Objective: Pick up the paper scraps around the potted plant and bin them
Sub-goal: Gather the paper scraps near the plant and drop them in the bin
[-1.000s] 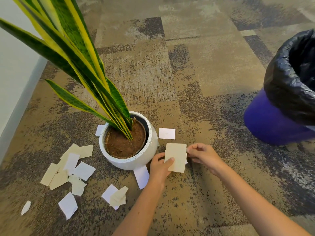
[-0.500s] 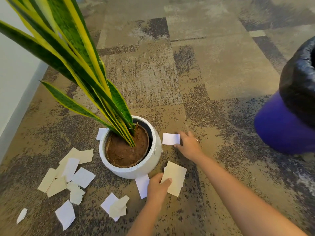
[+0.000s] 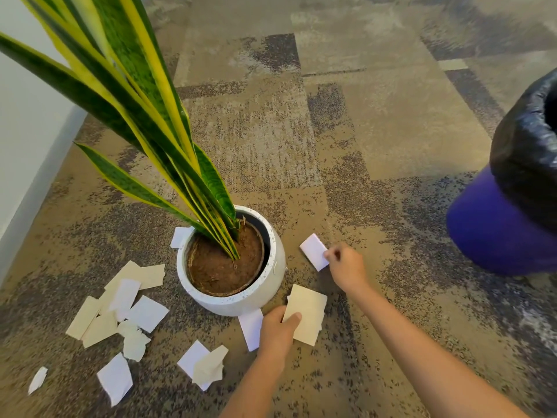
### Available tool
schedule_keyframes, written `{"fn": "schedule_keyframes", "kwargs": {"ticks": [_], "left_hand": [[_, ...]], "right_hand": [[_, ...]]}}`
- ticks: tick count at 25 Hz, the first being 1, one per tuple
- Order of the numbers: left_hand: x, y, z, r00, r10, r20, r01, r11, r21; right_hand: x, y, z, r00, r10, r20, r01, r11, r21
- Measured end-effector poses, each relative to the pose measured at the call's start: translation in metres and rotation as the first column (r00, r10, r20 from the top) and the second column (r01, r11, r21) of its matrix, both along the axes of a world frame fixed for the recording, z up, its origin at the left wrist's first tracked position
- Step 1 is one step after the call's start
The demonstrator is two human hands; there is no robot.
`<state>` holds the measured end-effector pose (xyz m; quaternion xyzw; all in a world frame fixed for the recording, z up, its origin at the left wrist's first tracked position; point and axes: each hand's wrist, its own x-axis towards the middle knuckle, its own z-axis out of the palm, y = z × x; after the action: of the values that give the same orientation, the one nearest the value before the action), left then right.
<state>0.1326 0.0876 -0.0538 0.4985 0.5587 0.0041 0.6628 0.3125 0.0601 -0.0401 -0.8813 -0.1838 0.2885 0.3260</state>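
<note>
A snake plant stands in a white pot point(image 3: 272, 292) on the carpet. My left hand point(image 3: 278, 330) grips a beige paper scrap point(image 3: 307, 312) just right of the pot. Further right, my right hand point(image 3: 346, 267) pinches a small white scrap point(image 3: 313, 254) lifted off the carpet. Another white scrap point(image 3: 251, 328) lies under the pot's front edge beside my left hand. Several white and beige scraps point(image 3: 120, 306) are scattered left of the pot, and more lie in front of it point(image 3: 202, 365). The purple bin with a black liner point(image 3: 512, 212) stands at the far right.
A white wall with a grey baseboard point(image 3: 33, 164) runs along the left. Long green-yellow leaves point(image 3: 129, 95) reach up and left over the floor. One white scrap point(image 3: 179, 236) peeks out behind the pot. Patterned carpet point(image 3: 361, 131) stretches behind the pot and bin.
My right hand reached to the white scrap right of the pot, pinched it and lifted it. My left hand kept hold of the beige scrap, now lower and nearer the floor.
</note>
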Motion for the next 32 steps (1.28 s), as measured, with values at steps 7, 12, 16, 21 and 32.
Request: {"fn": "schedule_keyframes", "kwargs": {"ticks": [7,12,16,21,32], "left_hand": [[0.021,-0.013,0.018,0.978,0.195,0.078,-0.18,0.968,-0.173],[0.025,-0.028,0.028,0.966,0.165,0.201,-0.13,0.976,-0.174],[0.013,-0.026,0.032,0.993,0.045,0.111,-0.04,0.998,-0.049],[-0.032,-0.005,0.025,0.954,0.117,-0.277,-0.031,0.955,0.296],[-0.048,0.007,0.019,0.858,0.148,-0.493,0.023,0.945,0.326]], "right_hand": [[-0.032,-0.064,0.014,0.928,-0.15,-0.341,0.22,0.96,0.174],[-0.04,-0.08,0.012,0.83,-0.175,-0.529,0.289,0.947,0.141],[-0.036,-0.079,0.015,0.692,-0.166,-0.702,0.305,0.949,0.076],[-0.041,-0.082,0.011,0.648,-0.18,-0.74,0.311,0.95,0.041],[-0.048,-0.104,0.012,0.679,-0.162,-0.716,0.256,0.966,0.025]]}}
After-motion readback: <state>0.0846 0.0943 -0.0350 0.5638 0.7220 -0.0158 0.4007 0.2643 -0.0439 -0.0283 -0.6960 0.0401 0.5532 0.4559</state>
